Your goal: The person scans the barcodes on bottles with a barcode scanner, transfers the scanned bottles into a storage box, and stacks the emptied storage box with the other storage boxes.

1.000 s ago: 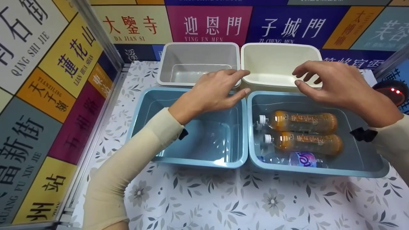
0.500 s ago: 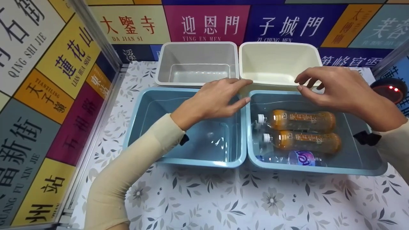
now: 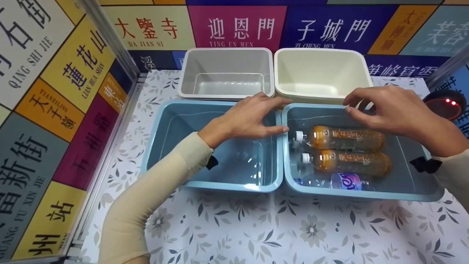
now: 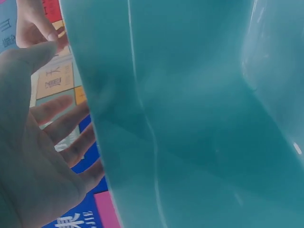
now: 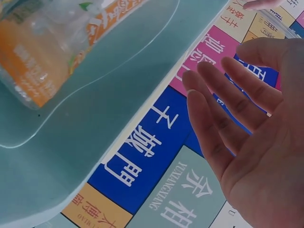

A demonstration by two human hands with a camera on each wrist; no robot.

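Above the back part of the left blue bin point(image 3: 231, 187) is my left hand point(image 3: 246, 116), palm down, fingers relaxed and holding nothing. Its thumb reaches toward the neighbouring rims; contact cannot be told. My right hand point(image 3: 390, 110) hovers over the back edge of the right blue bin point(image 3: 366, 195), its fingers loosely bent around nothing. In that bin lie two orange-labelled bottles, the rear bottle point(image 3: 348, 138) and the front bottle point(image 3: 353, 162), white caps to the left. Nearest me lies a clear bottle point(image 3: 346, 182) with a purple label. The right wrist view shows an orange-labelled bottle point(image 5: 42, 52) up close.
Behind the blue bins stand a grey bin point(image 3: 227, 73) and a cream bin point(image 3: 322, 71), side by side. A flower-patterned cloth point(image 3: 256, 227) covers the table. Printed panels point(image 3: 238, 27) rise at the back and left. A dark round device point(image 3: 445, 104) with red lights stands at right.
Both hands have come lower and nearer to me, from over the back bins toward the blue bins' rear rims. The right hand has also shifted slightly right. The bottles lie unmoved.
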